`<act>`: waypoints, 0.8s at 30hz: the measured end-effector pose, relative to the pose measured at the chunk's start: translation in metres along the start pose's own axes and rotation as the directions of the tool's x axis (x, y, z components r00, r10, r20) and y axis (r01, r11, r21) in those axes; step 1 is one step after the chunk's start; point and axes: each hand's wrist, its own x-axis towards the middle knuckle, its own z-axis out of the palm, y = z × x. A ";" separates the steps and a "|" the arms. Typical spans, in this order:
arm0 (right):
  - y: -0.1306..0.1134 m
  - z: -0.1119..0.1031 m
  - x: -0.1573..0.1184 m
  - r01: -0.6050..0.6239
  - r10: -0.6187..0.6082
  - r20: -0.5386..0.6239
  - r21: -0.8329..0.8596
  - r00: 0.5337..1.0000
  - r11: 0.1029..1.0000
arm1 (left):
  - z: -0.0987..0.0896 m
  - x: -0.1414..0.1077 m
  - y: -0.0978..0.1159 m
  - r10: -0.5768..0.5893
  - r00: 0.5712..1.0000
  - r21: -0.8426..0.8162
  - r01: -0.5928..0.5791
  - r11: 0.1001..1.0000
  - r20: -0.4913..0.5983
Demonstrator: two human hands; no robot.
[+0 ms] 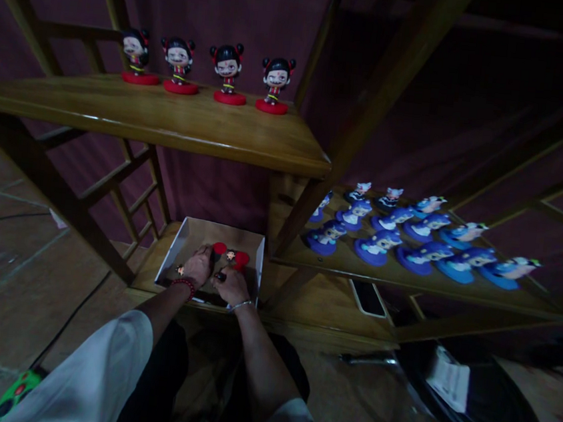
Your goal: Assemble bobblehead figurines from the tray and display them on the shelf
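Both hands are inside a shallow open cardboard box (253,240) on the low shelf. My left hand (198,267), with a red bead bracelet, has its fingers bent downward near a round red base (220,247); its fingertips are hidden. My right hand (234,288), wearing a thin bracelet, is closed round a small dark-topped figurine (221,276), mostly covered by the fingers. Beyond it lie a black-haired figurine (231,255) and another red base (242,258). One more small figurine (179,269) lies left of my left hand.
Several black-haired figurines on red bases line the upper wooden shelf (161,114). Several blue and purple figurines (377,246) stand on the right shelf. Below it lies a phone-like dark object (369,298). A black stool (482,407) holding papers stands at lower right.
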 end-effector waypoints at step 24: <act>0.006 0.001 -0.002 0.025 -0.025 0.017 -0.011 1.000 1.000 | 0.004 -0.008 0.013 -0.080 0.997 0.172 0.075 0.982 0.022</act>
